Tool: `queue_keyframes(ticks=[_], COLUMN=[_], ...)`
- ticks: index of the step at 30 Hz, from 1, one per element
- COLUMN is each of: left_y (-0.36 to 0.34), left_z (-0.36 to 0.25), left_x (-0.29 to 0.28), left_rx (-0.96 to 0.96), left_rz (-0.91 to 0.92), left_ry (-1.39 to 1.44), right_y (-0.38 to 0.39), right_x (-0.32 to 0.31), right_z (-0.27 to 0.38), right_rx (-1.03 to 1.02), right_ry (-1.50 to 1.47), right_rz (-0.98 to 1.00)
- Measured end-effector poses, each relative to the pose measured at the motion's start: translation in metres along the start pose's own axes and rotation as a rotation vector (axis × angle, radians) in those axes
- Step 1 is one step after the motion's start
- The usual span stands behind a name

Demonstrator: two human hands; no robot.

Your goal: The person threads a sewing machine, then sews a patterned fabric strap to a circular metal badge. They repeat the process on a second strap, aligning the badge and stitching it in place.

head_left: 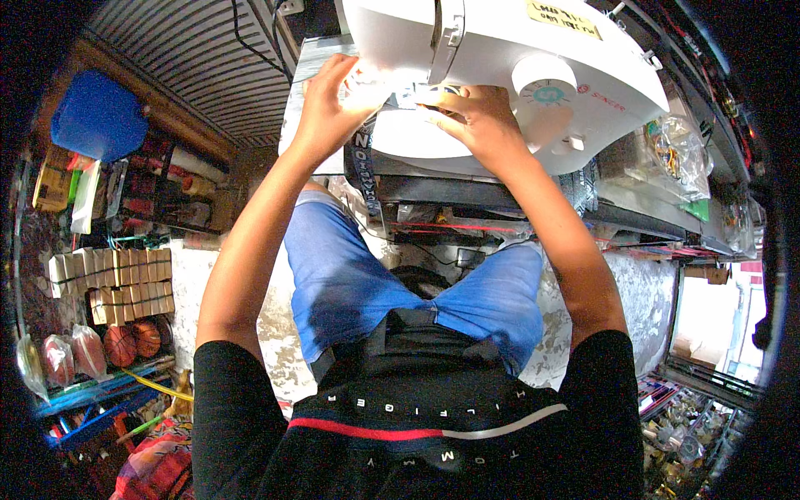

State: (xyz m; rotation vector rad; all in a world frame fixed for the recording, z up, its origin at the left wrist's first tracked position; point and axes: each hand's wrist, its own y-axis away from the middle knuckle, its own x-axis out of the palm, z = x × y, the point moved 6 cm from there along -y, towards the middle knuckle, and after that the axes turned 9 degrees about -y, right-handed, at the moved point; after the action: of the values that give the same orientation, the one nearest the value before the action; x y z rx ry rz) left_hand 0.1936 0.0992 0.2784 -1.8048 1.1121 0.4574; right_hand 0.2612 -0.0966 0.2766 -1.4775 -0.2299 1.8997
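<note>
Nearest to me is the person's black shirt [417,458], crossed by a red and white stripe. Beyond it, the blue jeans [337,262] show the legs set apart beneath the front edge of the tabletop [310,62]. Both bare forearms [250,233] extend forward to the white sewing machine [492,50], which stands on the tabletop. The dark strap [362,171], marked with pale lettering, hangs over the front edge just left of the machine's bed [417,140]; its upper end leads up toward the space between the hands. The left hand [329,104] is placed at the left of the stitching area, fingers bent. Glare covers its fingertips, so I cannot tell whether this grip is pinching the strap. The right hand [479,125] is above the bed, thumb and forefinger directed left toward the stitching area; I cannot tell whether this grip is closed on anything. A round dial [546,81] is fitted to the machine's front, just right of the right hand. A clear bag [683,158] lies to the right of the machine. Farther off, at the left, are a blue container [98,115], two rows of pale blocks [117,268] with dark bands and, below these, orange balls [133,340]. A ribbed panel [179,71] rises beyond the tabletop's left side.
</note>
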Motion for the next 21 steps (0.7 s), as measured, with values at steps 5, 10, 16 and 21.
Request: queue_keyframes(ticks=[5, 10, 16, 21], left_y=[0.018, 0.016, 0.017, 0.015], left_z=[-0.019, -0.018, -0.015, -0.019], left_x=[-0.012, -0.005, -0.003, -0.003], left_rx=[0.282, 0.308, 0.286, 0.307], left_rz=[-0.148, -0.049, 0.12, 0.149], left_ry=[-0.063, -0.14, -0.268, -0.289], right_y=[-0.001, 0.0, -0.001, -0.001], right_x=[0.002, 0.0, -0.002, -0.001], right_z=[-0.002, 0.001, 0.003, 0.001], right_rx=[0.021, -0.008, -0.051, -0.06], right_ry=[0.047, 0.05, 0.063, 0.031], right_rz=[0.016, 0.0, -0.022, -0.03])
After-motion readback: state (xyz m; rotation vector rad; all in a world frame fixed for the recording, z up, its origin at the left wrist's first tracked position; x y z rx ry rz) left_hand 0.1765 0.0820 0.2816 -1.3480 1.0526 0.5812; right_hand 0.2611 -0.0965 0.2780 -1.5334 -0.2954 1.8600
